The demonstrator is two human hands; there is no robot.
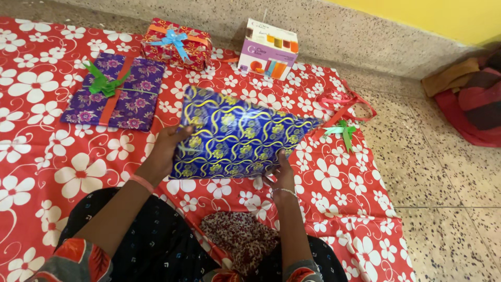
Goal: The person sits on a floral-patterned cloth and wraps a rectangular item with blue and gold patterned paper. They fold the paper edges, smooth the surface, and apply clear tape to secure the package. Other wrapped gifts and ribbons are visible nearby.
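A flat package wrapped in shiny blue paper with yellow swirls [235, 134] is held tilted above the red floral sheet [47, 151]. My left hand [168, 149] grips its left edge, thumb on top. At its lower right edge my right hand [282, 171] holds it from below, fingers partly hidden under the paper. A green ribbon bow [342, 130] lies on the sheet just right of the package's pointed end.
A purple flowered gift with a green bow [115, 91] lies at the back left. Behind it stand a red wrapped box with a blue bow [176, 44] and a white-and-purple carton [269, 49]. Pink ribbon [347, 102] lies right. Speckled floor and a cloth pile [469, 99] are at the right.
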